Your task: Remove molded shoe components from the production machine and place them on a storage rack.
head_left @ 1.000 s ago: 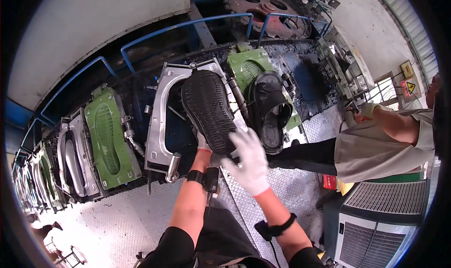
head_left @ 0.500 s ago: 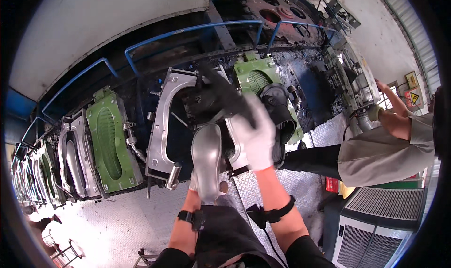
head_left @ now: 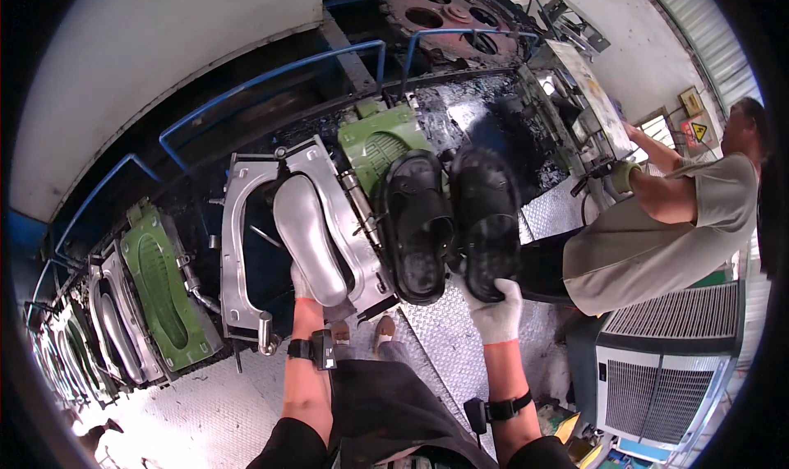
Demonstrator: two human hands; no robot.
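My right hand (head_left: 497, 311), in a white glove, is closed on the heel end of a black slipper (head_left: 485, 223). Side by side with it, to its left, is a matching black slipper (head_left: 417, 227), overlapping the lower part of a green mould half (head_left: 382, 144). My left hand (head_left: 302, 282) is at the near side of a silver metal shoe last (head_left: 308, 235), its fingers mostly hidden behind it. The last lies tilted across an open silver mould frame (head_left: 240, 264).
More green mould halves (head_left: 168, 280) and silver moulds line the left. A blue rail (head_left: 271, 76) runs behind. At right a co-worker (head_left: 657, 239) reaches to a machine (head_left: 588, 99). A grey cooler unit (head_left: 657, 395) stands at lower right.
My right hand has swung right and nearer with the second slipper, now beside the first. The metal last has tipped back over the mould frame. The view has shifted right.
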